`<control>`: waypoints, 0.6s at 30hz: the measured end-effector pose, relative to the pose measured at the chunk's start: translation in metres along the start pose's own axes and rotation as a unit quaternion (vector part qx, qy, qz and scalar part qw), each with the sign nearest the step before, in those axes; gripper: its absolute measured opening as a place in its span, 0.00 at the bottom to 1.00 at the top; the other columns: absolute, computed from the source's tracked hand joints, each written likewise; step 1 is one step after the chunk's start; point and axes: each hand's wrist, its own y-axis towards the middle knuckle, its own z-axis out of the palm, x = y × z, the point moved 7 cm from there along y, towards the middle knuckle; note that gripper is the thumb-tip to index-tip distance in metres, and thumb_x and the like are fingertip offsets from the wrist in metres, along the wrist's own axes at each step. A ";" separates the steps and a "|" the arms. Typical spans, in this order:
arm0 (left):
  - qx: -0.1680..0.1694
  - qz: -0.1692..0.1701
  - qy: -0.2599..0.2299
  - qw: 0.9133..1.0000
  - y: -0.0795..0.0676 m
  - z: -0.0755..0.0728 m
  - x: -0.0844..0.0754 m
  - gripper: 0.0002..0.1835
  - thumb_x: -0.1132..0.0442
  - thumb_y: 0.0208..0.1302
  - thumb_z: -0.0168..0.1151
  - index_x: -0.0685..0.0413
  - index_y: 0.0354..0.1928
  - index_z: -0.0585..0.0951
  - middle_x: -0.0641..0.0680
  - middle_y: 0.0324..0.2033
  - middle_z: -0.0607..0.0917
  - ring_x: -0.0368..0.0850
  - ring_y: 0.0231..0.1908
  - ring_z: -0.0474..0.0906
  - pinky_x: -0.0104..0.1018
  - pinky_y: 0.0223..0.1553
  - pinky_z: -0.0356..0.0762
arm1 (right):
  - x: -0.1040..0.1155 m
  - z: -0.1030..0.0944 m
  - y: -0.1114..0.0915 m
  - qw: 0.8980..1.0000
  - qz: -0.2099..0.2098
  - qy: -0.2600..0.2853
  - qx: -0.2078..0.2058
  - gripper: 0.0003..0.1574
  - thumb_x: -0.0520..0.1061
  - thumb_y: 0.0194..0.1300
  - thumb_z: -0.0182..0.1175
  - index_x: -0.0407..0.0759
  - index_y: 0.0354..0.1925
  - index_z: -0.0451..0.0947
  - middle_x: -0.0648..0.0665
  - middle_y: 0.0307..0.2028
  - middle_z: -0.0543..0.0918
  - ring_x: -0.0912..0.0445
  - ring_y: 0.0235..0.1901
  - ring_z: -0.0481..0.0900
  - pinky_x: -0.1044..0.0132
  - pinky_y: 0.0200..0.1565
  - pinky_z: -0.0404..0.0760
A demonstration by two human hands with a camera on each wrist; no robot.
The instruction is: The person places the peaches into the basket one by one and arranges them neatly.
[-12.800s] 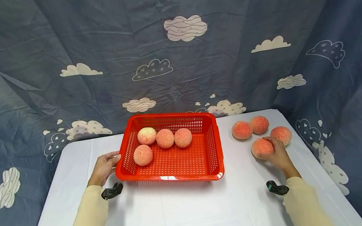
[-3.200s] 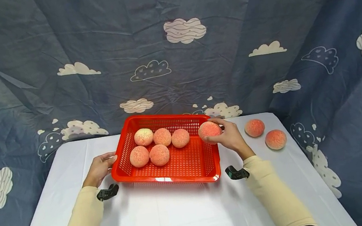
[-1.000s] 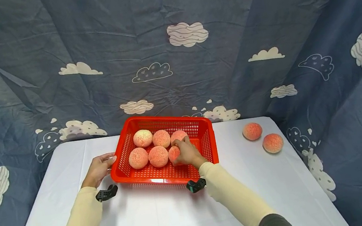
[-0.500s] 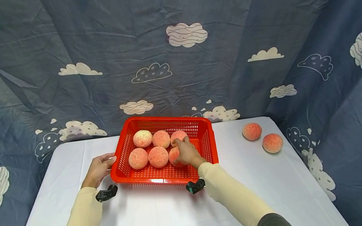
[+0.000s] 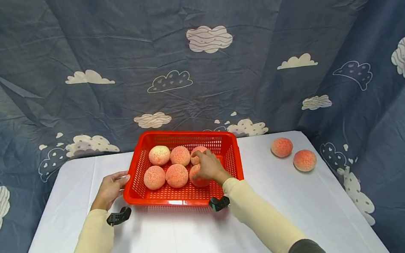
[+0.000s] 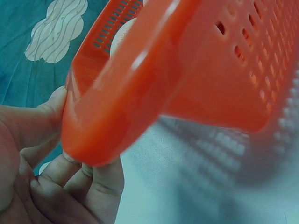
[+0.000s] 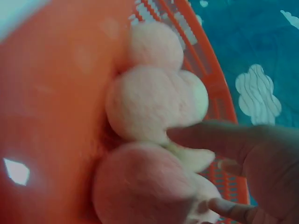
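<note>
A red slotted plastic basket [image 5: 203, 189] stands on the white table, with several pink, speckled peaches in two rows inside it. My left hand [image 5: 112, 189] pinches its left rim, thumb above and fingers curled beneath, as the left wrist view shows of the rim [image 6: 117, 107]. Inside the basket my right hand [image 5: 210, 166] is over the front-row peach [image 5: 198, 177] at the right end. Its thumb and fingers [image 7: 205, 135] are spread and loose around that peach [image 7: 140, 182]. The back-row peach [image 5: 199, 152] is partly hidden by the hand.
Two more peaches lie on the table to the right of the basket, a farther peach [image 5: 281, 147] and a nearer peach [image 5: 304, 160]. A dark blue curtain [image 5: 168, 49] with cloud prints hangs behind the white tabletop [image 5: 188, 249].
My right hand carried peaches from the right side of the table into the basket. Over the last half second its fingers loosened and rose off the newest one. The left hand stayed on the rim.
</note>
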 end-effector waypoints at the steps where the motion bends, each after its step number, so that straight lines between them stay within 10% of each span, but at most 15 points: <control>1: 0.001 0.001 -0.001 1.000 0.000 0.000 0.000 0.26 0.62 0.73 0.51 0.68 0.67 0.65 0.62 0.52 0.80 0.36 0.36 0.78 0.32 0.39 0.80 | 0.000 -0.003 0.001 1.000 0.000 0.004 -0.002 0.44 0.45 0.43 0.76 0.44 0.59 0.72 0.35 0.55 0.70 0.41 0.54 0.72 0.43 0.53 0.71; 18: 0.007 0.019 0.010 1.000 -0.003 0.000 -0.003 0.25 0.63 0.73 0.50 0.71 0.66 0.65 0.66 0.54 0.78 0.36 0.35 0.78 0.32 0.39 0.81 | -0.048 -0.083 0.002 0.988 0.001 0.145 -0.045 0.38 0.45 0.55 0.71 0.37 0.61 0.69 0.32 0.60 0.71 0.38 0.60 0.68 0.45 0.59 0.69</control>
